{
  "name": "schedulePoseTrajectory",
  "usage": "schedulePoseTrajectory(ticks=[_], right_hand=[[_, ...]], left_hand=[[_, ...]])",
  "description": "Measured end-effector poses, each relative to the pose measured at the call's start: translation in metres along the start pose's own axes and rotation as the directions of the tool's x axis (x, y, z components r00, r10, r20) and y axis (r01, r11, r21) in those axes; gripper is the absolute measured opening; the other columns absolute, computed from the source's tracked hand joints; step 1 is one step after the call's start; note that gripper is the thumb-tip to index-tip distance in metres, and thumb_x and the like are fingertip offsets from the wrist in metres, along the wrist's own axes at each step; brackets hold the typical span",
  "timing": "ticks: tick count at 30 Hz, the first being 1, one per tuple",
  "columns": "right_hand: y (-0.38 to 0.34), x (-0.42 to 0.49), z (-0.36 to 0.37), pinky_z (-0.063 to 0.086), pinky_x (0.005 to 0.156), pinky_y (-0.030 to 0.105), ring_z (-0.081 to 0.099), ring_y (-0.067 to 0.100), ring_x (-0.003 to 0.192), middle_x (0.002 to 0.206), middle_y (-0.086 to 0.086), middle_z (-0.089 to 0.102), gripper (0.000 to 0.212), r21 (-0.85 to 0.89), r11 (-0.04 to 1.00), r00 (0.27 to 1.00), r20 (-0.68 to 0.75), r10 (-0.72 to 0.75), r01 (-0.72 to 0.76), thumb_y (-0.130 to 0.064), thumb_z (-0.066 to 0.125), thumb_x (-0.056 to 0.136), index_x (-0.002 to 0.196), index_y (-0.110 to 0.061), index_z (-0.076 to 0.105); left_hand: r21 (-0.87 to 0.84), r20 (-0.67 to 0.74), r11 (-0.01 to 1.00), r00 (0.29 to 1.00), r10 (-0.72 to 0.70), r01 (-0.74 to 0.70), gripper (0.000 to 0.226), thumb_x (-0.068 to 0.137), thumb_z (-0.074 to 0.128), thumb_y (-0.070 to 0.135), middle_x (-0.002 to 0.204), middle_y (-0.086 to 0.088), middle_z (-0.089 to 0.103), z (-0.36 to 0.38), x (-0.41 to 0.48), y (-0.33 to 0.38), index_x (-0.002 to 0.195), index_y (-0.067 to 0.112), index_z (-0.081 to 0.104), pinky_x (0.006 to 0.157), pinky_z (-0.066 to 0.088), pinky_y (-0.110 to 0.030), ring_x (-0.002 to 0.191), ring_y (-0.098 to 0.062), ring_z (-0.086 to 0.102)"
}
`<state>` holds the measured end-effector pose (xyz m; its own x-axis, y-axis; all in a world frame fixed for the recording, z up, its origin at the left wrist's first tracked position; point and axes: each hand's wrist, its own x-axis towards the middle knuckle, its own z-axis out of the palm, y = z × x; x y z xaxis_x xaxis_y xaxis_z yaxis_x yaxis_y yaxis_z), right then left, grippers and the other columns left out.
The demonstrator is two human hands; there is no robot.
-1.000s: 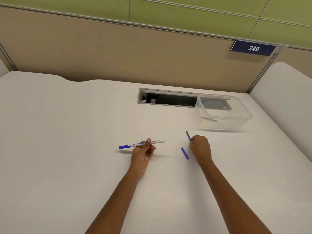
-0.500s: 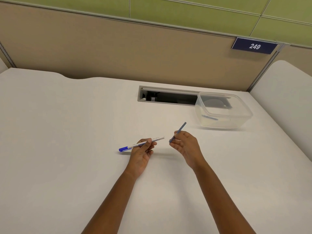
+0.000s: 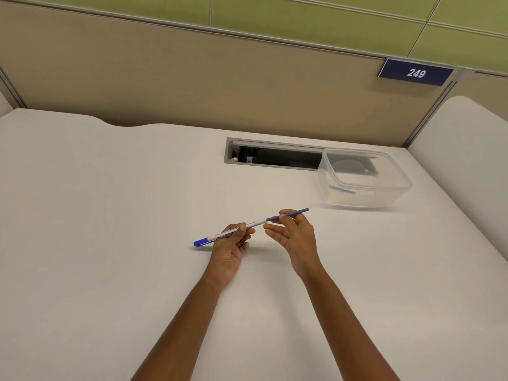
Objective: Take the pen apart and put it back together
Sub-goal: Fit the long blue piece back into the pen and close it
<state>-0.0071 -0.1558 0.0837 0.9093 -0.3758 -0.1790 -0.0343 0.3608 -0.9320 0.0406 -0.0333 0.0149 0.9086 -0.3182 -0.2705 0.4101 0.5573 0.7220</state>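
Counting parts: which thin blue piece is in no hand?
The thin blue piece in the clear plastic container; right hand pinches the blue-grey refill, left hand holds the blue-ended white barrel.
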Motion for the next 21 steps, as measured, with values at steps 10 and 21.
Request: schedulePoseTrajectory(ticks=[10, 21], right_hand=[[0.002, 0.001, 0.002, 0.055, 0.065, 0.018, 0.065, 0.017, 0.072, 0.083, -0.002, 0.062, 0.010, -0.374, 0.917, 0.987, 0.124, -0.099, 0.139, -0.007, 0.055, 0.088, 0.089, -0.016, 0.059], [-0.001, 0.004, -0.052, 0.044, 0.059, 0.011, 0.058, 0.014, 0.068, 0.086, 0.002, 0.066, 0.017, -0.745, 0.659, 0.981, -0.032, -0.192, 0.105, -0.006, 0.054, 0.083, 0.089, -0.019, 0.064]], left_hand=[[-0.033, -0.009, 0.999, 1.000, -0.019, 0.019, 0.021, 0.090, 0.048, 0.009, 0.060, 0.005, 0.071, -0.001, -0.001, 0.000, 0.074, 0.017, 0.060, 0.054, 0.045, -0.015, 0.058, -0.001, 0.064], [-0.185, 0.036, 0.983, 0.999, -0.012, 0.019, 0.052, 0.017, 0.093, 0.042, 0.062, 0.006, 0.072, 0.000, -0.004, 0.005, 0.060, 0.023, 0.072, 0.048, 0.046, -0.012, 0.059, -0.002, 0.065]])
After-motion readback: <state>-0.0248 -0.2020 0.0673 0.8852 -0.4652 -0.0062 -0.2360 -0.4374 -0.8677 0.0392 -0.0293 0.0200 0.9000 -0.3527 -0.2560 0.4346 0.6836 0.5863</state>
